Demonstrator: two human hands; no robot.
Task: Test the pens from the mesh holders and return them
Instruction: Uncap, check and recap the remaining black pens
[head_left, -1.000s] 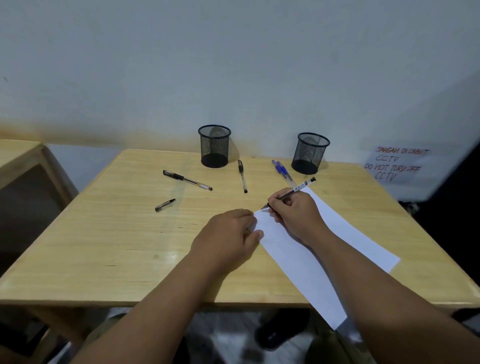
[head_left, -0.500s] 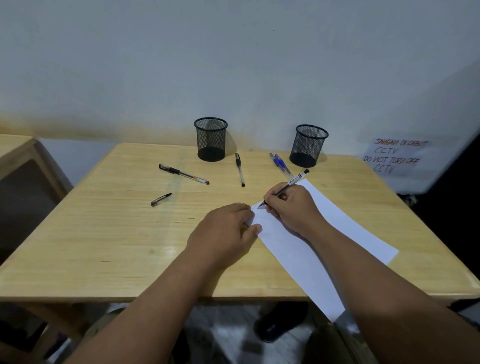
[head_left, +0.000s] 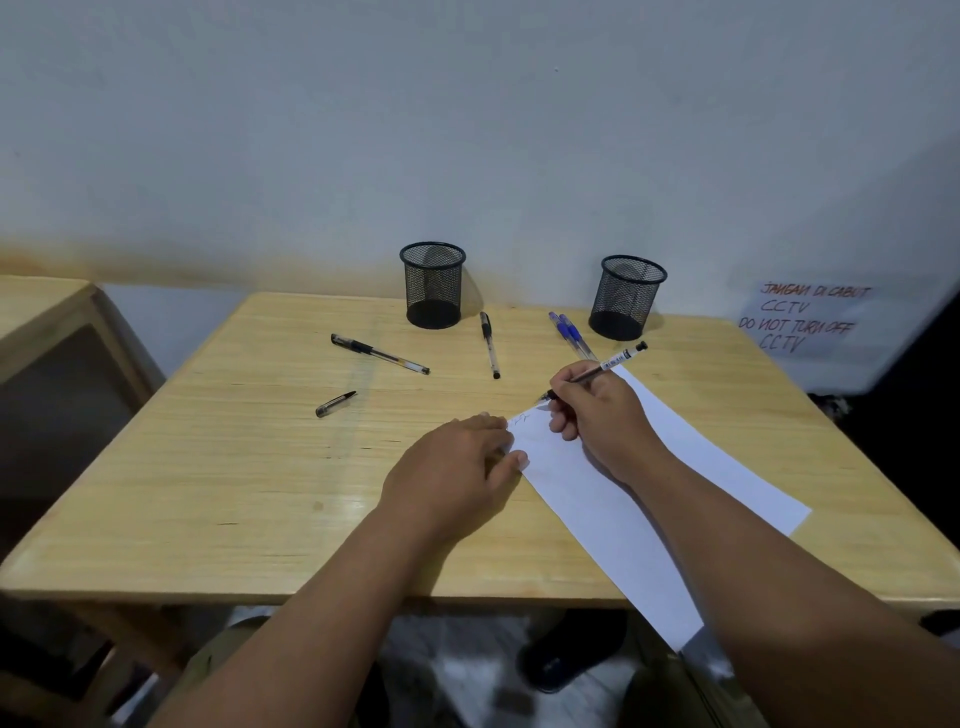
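Lifted off the paper (head_left: 623, 499) since a moment ago, the pen (head_left: 597, 371) tip now hangs past its 11 o'clock corner, faint scribbles beside it; this test looks finished. Right hand (head_left: 597, 415) has its grip closed on the pen; left hand (head_left: 457, 467) presses flat, holding nothing. Both holders (head_left: 432, 285) (head_left: 630, 296) stand empty at the worktop's (head_left: 208, 493) 12 o'clock edge.

Black mesh holders (head_left: 432, 285) — white paper (head_left: 613, 499)

Two upright black mesh holders (head_left: 432, 285) (head_left: 627, 297), loose pens (head_left: 489, 344)
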